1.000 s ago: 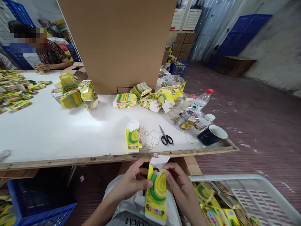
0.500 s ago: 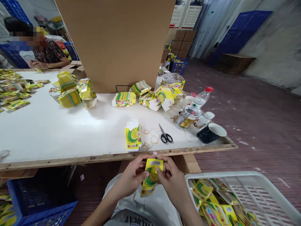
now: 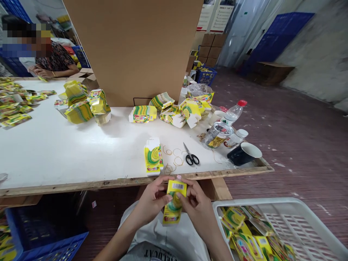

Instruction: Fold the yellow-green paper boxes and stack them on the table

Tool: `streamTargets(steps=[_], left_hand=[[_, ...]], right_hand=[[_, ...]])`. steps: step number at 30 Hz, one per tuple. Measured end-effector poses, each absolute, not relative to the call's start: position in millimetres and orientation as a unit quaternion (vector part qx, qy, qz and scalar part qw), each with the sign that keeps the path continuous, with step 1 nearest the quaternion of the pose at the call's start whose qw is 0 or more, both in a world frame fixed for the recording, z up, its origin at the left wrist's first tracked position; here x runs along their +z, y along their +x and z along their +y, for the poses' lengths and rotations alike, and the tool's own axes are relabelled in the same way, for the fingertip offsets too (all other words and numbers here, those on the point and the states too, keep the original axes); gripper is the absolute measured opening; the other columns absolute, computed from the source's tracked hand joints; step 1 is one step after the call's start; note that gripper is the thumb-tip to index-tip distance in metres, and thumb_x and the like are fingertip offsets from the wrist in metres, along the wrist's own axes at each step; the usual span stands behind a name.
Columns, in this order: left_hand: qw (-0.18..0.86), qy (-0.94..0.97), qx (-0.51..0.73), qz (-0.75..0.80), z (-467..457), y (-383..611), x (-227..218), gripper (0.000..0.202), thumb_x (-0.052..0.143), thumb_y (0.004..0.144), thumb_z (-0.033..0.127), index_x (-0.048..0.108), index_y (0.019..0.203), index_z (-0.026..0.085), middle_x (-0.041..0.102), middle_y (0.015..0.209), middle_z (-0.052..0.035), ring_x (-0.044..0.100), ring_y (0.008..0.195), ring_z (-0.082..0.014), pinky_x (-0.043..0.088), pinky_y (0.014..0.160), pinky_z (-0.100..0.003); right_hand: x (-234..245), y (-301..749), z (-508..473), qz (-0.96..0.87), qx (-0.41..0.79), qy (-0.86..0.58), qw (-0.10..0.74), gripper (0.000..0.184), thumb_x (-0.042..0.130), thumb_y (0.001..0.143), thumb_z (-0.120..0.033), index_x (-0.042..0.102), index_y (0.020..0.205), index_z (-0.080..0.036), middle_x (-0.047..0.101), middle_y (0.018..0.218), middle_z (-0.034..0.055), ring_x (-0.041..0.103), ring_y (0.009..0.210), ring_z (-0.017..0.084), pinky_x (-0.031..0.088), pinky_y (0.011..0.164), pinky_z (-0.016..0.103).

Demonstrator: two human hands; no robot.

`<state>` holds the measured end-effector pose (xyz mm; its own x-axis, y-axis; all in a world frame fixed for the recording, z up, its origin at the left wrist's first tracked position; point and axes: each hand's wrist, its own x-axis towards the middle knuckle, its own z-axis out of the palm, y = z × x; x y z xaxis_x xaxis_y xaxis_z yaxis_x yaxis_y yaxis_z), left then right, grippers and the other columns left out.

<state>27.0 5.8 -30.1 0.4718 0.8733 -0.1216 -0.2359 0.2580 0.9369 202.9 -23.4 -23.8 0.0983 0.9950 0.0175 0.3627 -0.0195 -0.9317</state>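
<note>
While left hand and right hand pinch one carton in a closed grip, its barcode end seems folded; loose cartons beyond it, flaps unfolded, appear untouched.

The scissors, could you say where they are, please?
In the head view, the scissors lie on the table, right of centre, between the thin loops and the dark mug.

In the head view, I observe the left hand and right hand pinching a yellow carton, barcode end uppermost, over the lap. Scissors lie beyond, on the white table; a white basket, lower right, contains similar cartons.
</note>
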Motion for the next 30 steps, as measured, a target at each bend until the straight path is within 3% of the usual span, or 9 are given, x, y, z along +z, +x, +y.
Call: streamTargets(steps=[5, 8, 10, 14, 17, 21, 24, 27, 30], left_hand=[[0.73, 0.441, 0.389, 0.348, 2, 37, -29, 0.047, 0.079, 0.073, 0.026, 0.062, 0.116, 0.018, 0.076, 0.091, -0.0074, 0.07, 0.078, -0.0202, 0.051, 0.07, -0.027], [0.698, 0.476, 0.399, 0.357, 0, 44, -26, 0.04, 0.074, 0.076, 0.025, 0.065, 0.115, 0.018, 0.076, 0.099, -0.0099, 0.072, 0.087, -0.0238, 0.055, 0.075, -0.031], [0.626, 0.532, 0.425, 0.381, 5, 40, -24, 0.034, 0.068, 0.083, 0.025, 0.066, 0.117, 0.022, 0.072, 0.118, -0.0111, 0.068, 0.107, -0.0269, 0.053, 0.092, -0.037], [0.386, 0.632, 0.468, 0.483, 30, 17, -35, 0.04, 0.061, 0.088, 0.028, 0.06, 0.128, 0.025, 0.059, 0.141, -0.0088, 0.044, 0.139, -0.0286, 0.016, 0.121, -0.05], [0.352, 0.664, 0.429, 0.501, 43, 7, -50, 0.047, 0.059, 0.089, 0.028, 0.052, 0.135, 0.025, 0.059, 0.141, -0.0091, 0.049, 0.135, -0.0272, 0.004, 0.122, -0.055], [0.38, 0.68, 0.414, 0.471, 42, 12, -62, 0.054, 0.06, 0.088, 0.024, 0.046, 0.14, 0.025, 0.063, 0.136, -0.01, 0.052, 0.132, -0.0268, 0.005, 0.122, -0.055], [0.396, 0.688, 0.407, 0.452, 37, 14, -61, 0.058, 0.059, 0.089, 0.023, 0.041, 0.144, 0.023, 0.068, 0.129, -0.0122, 0.054, 0.131, -0.027, 0.012, 0.121, -0.055], [0.408, 0.665, 0.433, 0.451, 35, 9, -55, 0.048, 0.058, 0.09, 0.027, 0.051, 0.137, 0.023, 0.065, 0.133, -0.0125, 0.05, 0.134, -0.028, 0.023, 0.119, -0.053], [0.425, 0.568, 0.527, 0.469, 33, 7, -49, 0.041, 0.061, 0.089, 0.032, 0.06, 0.129, 0.023, 0.059, 0.14, -0.0115, 0.045, 0.137, -0.0282, 0.028, 0.118, -0.048]], right_hand=[[-24, 206, -24, -0.531, 0.394, -0.572, 0.485, 0.029, 0.065, 0.085, -0.041, 0.071, 0.106, -0.022, 0.07, 0.097, 0.0076, 0.063, 0.077, 0.02, 0.051, 0.069, 0.028], [-17, 225, -32, -0.535, 0.358, -0.599, 0.476, 0.027, 0.064, 0.084, -0.043, 0.07, 0.101, -0.023, 0.071, 0.092, 0.007, 0.065, 0.081, 0.023, 0.051, 0.069, 0.031], [-7, 255, -41, -0.564, 0.247, -0.66, 0.432, 0.028, 0.063, 0.082, -0.048, 0.072, 0.095, -0.025, 0.07, 0.087, 0.0072, 0.063, 0.077, 0.025, 0.048, 0.067, 0.034], [7, 307, -53, -0.577, 0.054, -0.736, 0.349, 0.042, 0.065, 0.07, -0.064, 0.074, 0.089, -0.028, 0.071, 0.089, 0.0104, 0.061, 0.086, 0.034, 0.042, 0.079, 0.047], [-3, 291, -35, -0.573, 0.144, -0.714, 0.376, 0.041, 0.07, 0.068, -0.06, 0.074, 0.092, -0.027, 0.072, 0.092, 0.0097, 0.062, 0.084, 0.032, 0.045, 0.074, 0.043], [-34, 217, 20, -0.525, 0.295, -0.671, 0.432, 0.036, 0.07, 0.069, -0.052, 0.075, 0.087, -0.022, 0.072, 0.084, 0.0097, 0.061, 0.077, 0.028, 0.046, 0.07, 0.039], [-52, 177, 55, -0.517, 0.317, -0.653, 0.454, 0.031, 0.07, 0.07, -0.049, 0.074, 0.081, -0.021, 0.073, 0.08, 0.0084, 0.061, 0.075, 0.026, 0.046, 0.07, 0.037], [-59, 171, 64, -0.498, 0.349, -0.636, 0.476, 0.028, 0.072, 0.07, -0.048, 0.07, 0.071, -0.02, 0.07, 0.069, 0.0064, 0.06, 0.066, 0.023, 0.047, 0.064, 0.035], [-55, 184, 50, -0.466, 0.39, -0.613, 0.505, 0.035, 0.071, 0.073, -0.051, 0.068, 0.081, -0.018, 0.073, 0.073, 0.0077, 0.064, 0.066, 0.023, 0.051, 0.063, 0.035]])
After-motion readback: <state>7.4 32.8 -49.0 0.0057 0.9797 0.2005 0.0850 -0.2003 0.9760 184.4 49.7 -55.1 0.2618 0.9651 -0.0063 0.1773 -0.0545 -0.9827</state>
